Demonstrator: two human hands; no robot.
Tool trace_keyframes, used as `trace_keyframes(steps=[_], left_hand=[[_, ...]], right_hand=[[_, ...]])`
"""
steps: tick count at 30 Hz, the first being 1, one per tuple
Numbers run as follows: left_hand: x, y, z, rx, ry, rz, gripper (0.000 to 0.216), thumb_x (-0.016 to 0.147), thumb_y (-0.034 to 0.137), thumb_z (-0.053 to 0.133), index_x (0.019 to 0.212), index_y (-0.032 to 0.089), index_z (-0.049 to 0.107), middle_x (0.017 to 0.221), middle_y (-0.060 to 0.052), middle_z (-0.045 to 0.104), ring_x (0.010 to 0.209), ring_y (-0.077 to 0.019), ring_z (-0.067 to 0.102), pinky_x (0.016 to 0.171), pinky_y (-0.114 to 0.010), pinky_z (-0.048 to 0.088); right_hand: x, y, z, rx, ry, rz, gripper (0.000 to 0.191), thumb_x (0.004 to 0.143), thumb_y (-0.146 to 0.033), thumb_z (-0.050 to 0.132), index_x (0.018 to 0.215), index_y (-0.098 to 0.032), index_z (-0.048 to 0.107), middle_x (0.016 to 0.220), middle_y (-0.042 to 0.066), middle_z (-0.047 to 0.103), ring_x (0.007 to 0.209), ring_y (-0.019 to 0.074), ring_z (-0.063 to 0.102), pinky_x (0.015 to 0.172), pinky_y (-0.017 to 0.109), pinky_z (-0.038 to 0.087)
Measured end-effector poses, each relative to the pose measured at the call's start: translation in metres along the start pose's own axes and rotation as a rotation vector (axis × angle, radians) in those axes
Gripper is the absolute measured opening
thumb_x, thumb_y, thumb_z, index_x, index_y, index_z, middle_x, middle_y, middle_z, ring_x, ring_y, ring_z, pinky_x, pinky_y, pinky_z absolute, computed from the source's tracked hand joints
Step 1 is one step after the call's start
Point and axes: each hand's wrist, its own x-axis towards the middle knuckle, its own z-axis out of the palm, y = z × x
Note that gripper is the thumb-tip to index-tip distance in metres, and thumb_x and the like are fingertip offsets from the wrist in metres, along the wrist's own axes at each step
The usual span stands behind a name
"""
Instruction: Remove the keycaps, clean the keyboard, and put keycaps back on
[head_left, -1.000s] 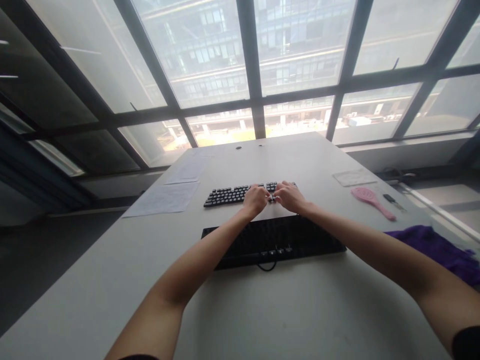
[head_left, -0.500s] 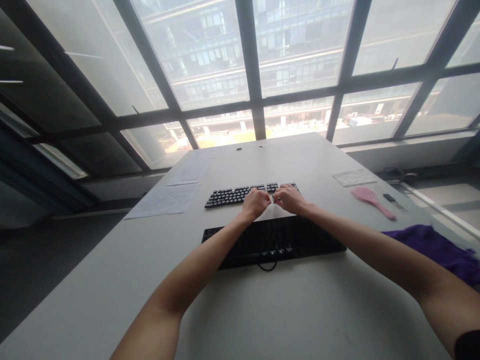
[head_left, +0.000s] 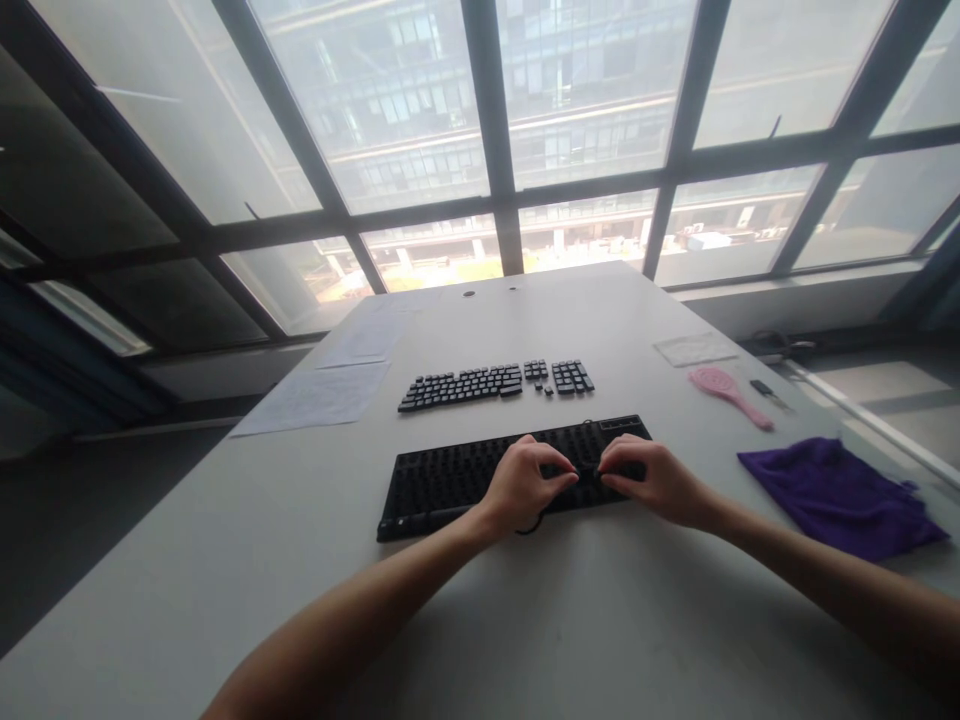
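Both hands on black keyboard (head_left: 480,475), mid-table near edge: left hand (head_left: 525,488) and right hand (head_left: 654,480) curled, fingertips pinching at one spot. Best seat parts squarely; keycaps (head_left: 495,383) lie beyond.

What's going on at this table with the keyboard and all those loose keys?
A person has both hands on a black keyboard stripped of its keycaps. The left hand and right hand meet at its near edge, fingertips close together. What they pinch is too small to tell. The removed keycaps lie in neat rows farther back on the table. A pink brush and purple cloth sit to the right.
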Motion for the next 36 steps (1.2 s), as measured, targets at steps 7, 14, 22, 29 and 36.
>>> trace_keyframes(steps=[7,14,22,29,36], left_hand=[[-0.002,-0.001,0.015,-0.014,-0.062,0.031,0.005,0.081,0.029,0.077,0.083,0.026,0.079,0.083,0.001,0.077,0.078,-0.0178,0.062,0.079,-0.034,0.045],[-0.004,0.0,0.017,0.039,-0.078,0.094,0.004,0.082,0.027,0.076,0.083,0.024,0.079,0.087,0.0,0.077,0.08,-0.0176,0.061,0.076,-0.032,0.046],[-0.009,0.001,0.025,0.176,-0.04,0.225,0.008,0.086,0.023,0.07,0.079,0.023,0.075,0.091,-0.002,0.075,0.085,-0.0187,0.059,0.074,-0.03,0.05],[-0.01,-0.003,0.029,0.228,-0.063,0.261,0.014,0.09,0.024,0.065,0.078,0.022,0.073,0.093,-0.002,0.074,0.084,-0.0178,0.059,0.075,-0.03,0.05],[-0.007,-0.008,0.03,0.109,-0.038,0.147,0.006,0.083,0.026,0.074,0.077,0.023,0.074,0.087,0.0,0.074,0.082,-0.0172,0.063,0.077,-0.03,0.049]], right_hand=[[-0.003,-0.002,0.001,-0.015,-0.044,-0.047,0.004,0.084,-0.019,0.07,0.085,-0.022,0.073,0.09,0.006,0.073,0.089,0.0222,0.064,0.083,0.039,0.053],[-0.005,-0.003,0.002,-0.087,-0.062,-0.105,0.005,0.086,-0.018,0.069,0.087,-0.022,0.072,0.091,0.006,0.073,0.089,0.0222,0.064,0.084,0.039,0.052],[-0.007,0.002,0.008,-0.211,-0.076,-0.219,0.009,0.092,-0.019,0.062,0.09,-0.022,0.07,0.093,0.007,0.069,0.085,0.0205,0.063,0.08,0.036,0.049],[-0.008,0.001,0.008,-0.292,-0.094,-0.264,0.025,0.098,-0.024,0.055,0.078,-0.022,0.068,0.09,0.006,0.068,0.081,0.0186,0.06,0.076,0.034,0.047],[-0.008,-0.003,0.009,-0.272,-0.087,-0.193,0.024,0.097,-0.023,0.056,0.075,-0.022,0.066,0.09,0.005,0.068,0.081,0.0183,0.059,0.074,0.032,0.047]])
